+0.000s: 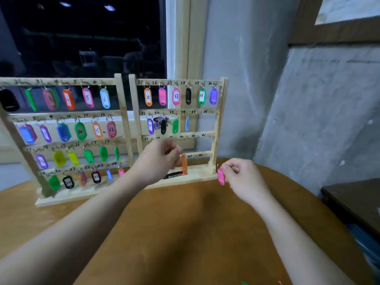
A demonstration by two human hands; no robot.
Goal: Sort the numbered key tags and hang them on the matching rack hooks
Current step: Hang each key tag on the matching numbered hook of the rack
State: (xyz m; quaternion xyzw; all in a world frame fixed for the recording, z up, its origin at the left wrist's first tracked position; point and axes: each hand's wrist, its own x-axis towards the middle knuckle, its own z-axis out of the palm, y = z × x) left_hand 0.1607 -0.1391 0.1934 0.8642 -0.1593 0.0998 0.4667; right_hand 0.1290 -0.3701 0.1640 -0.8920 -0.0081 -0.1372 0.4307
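Two wooden racks stand on the round table: the left rack (121,93) with rows numbered 1 to 24, full of coloured tags, and the right rack (218,120) numbered 25 to 48. Its top row is full, its second row holds several tags, and the lower rows look bare. My left hand (159,159) pinches the ring of an orange tag (184,164) in front of the right rack's lower rows. My right hand (239,171) pinches a pink tag (221,176) just right of that rack's base. A black marker (173,175) lies on the rack's base.
The brown wooden table (185,223) spreads below my arms. A dark window is behind the racks, and a grey concrete wall (308,99) rises on the right. A dark piece of furniture (353,200) stands at the right edge. Something green (244,283) peeks in at the bottom edge.
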